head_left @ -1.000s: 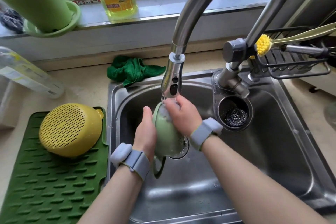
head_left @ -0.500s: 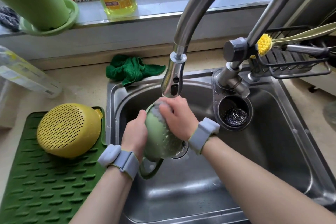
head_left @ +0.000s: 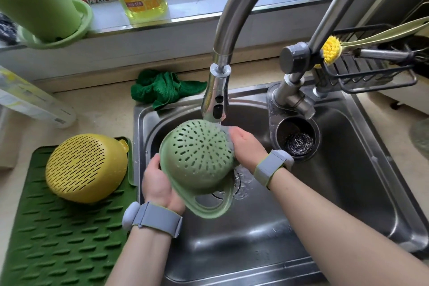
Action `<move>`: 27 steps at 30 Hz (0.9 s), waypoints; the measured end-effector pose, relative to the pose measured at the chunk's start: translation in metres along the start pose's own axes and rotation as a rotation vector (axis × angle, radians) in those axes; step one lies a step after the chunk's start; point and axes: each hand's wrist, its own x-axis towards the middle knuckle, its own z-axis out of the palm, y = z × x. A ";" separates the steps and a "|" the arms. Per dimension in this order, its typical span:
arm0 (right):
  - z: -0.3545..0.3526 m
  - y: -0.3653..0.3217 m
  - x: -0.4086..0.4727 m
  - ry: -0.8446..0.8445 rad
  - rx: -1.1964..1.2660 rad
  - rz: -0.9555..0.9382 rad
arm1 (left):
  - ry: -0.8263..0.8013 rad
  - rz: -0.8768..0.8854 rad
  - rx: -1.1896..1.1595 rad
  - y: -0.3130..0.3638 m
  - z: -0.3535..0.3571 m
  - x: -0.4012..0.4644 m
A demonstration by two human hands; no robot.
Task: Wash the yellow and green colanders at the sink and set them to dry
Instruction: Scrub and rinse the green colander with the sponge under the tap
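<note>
My left hand (head_left: 160, 186) grips the rim of the green colander (head_left: 199, 160), fingers curled closed under its edge. My right hand (head_left: 247, 147) presses against its far side, fingers wrapped on the bowl wall. The colander is held bottom-up and tilted over the sink (head_left: 348, 193), directly beneath the faucet spray head (head_left: 215, 102); water runs down by my right fingers. Its loop handle points toward me. Left of my left hand, the yellow colander (head_left: 87, 167) rests inverted on the green drying mat (head_left: 58, 239).
</note>
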 end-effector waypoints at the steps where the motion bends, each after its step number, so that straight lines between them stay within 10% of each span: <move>1: 0.001 0.006 -0.006 0.003 -0.032 -0.008 | -0.016 0.008 -0.041 0.001 0.000 0.000; 8: 0.018 0.038 -0.042 -0.050 -0.747 -0.207 | 0.248 0.139 -0.175 0.003 0.006 0.016; 18: 0.008 0.017 -0.055 -0.082 -1.004 -0.215 | 0.487 0.158 -0.202 -0.012 0.031 0.020; 27: 0.030 0.007 -0.072 -0.167 -0.617 -0.430 | 0.530 0.179 -0.101 -0.021 0.046 0.011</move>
